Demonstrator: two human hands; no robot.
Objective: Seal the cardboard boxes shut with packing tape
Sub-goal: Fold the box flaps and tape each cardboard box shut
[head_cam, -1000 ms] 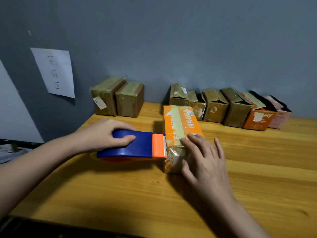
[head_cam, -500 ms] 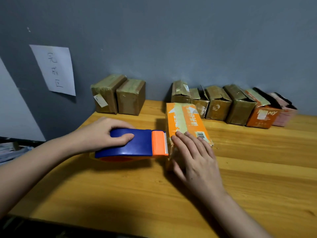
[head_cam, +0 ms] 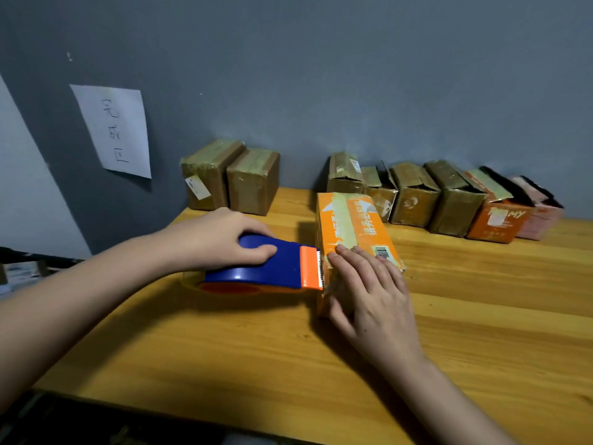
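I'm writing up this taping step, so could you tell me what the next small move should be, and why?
Probably tear the tape: twist the tape dispenser so its toothed blade cuts at the orange box's near end. The left hand grips it with the blade at that end, and the right hand presses there.

The dispenser [head_cam: 269, 268] lies on the table [head_cam: 481, 316], touching the box's [head_cam: 356, 226] left side.

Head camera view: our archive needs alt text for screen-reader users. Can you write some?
A left hand grips a blue tape dispenser against an orange box that the right hand steadies on a wooden table. More boxes line the grey wall behind.
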